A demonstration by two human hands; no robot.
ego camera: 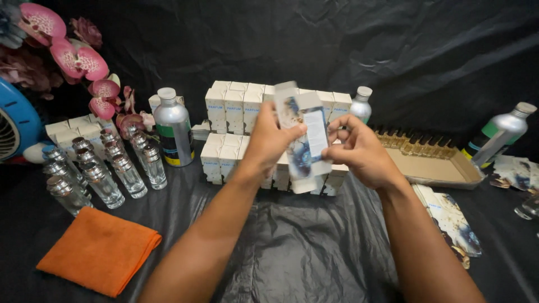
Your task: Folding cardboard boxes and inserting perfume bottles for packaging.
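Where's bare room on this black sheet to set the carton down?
The widest free patch lies on the black sheet between the forearms, bordered by the orange cloth, the stacked white boxes and the flat printed cartons. It is crowded left, among the glass bottles. Both the left hand and the right hand hold the carton.

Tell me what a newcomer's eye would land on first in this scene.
First, the two hands at centre: the left hand and right hand hold a tall white carton upright between them. Behind it stand stacked rows of white boxes. At left, clear glass bottles cluster beside a silver canister, with an orange cloth in front and pink flowers above.
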